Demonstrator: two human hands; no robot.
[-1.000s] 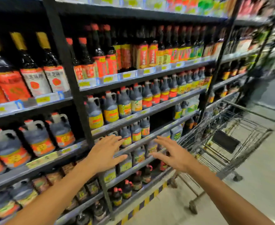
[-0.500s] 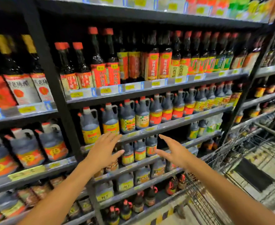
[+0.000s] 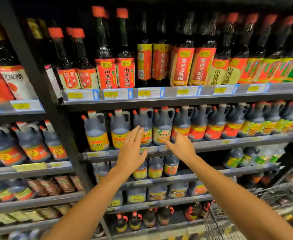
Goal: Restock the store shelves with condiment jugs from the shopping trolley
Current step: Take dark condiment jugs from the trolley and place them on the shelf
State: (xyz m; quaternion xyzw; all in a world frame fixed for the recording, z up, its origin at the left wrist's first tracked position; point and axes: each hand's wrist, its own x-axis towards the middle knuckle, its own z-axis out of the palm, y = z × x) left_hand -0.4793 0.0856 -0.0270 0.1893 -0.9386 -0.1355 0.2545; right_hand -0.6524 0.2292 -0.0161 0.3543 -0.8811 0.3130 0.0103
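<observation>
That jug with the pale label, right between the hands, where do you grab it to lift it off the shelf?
Grab the loop handle at the top of the pale-label jug, beside its red cap. Come from the front, since other jugs stand tight on both sides. The left hand and right hand are both open and empty, so one could steady the wide body below.

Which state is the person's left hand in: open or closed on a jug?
Open: the left hand shows spread fingers before the jugs, gripping nothing.
</observation>
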